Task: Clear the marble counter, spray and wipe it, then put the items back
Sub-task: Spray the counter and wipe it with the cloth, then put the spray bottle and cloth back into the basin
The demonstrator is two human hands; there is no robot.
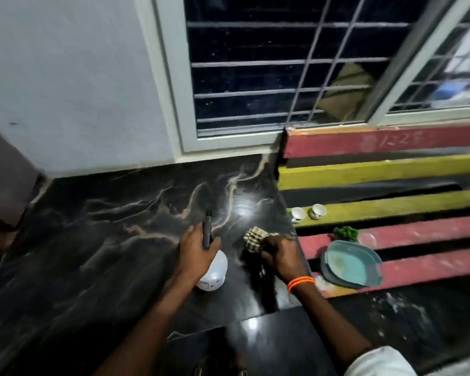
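The black marble counter (114, 229) with pale veins fills the lower left of the head view. My left hand (196, 248) grips a white spray bottle (213, 272) by its dark trigger head, nozzle pointing away over the counter. Just to the right, my right hand (280, 256) is closed on a checked cloth (255, 237), which rests on the counter near its right edge. An orange bead band circles my right wrist.
To the right lies a bench of pink and yellow slats (391, 169). On it stand two small white cups (308, 213), a green leafy bunch (346, 233) and stacked teal plates (352, 264). A barred window (255, 71) rises behind. A grey object (6, 175) sits at far left.
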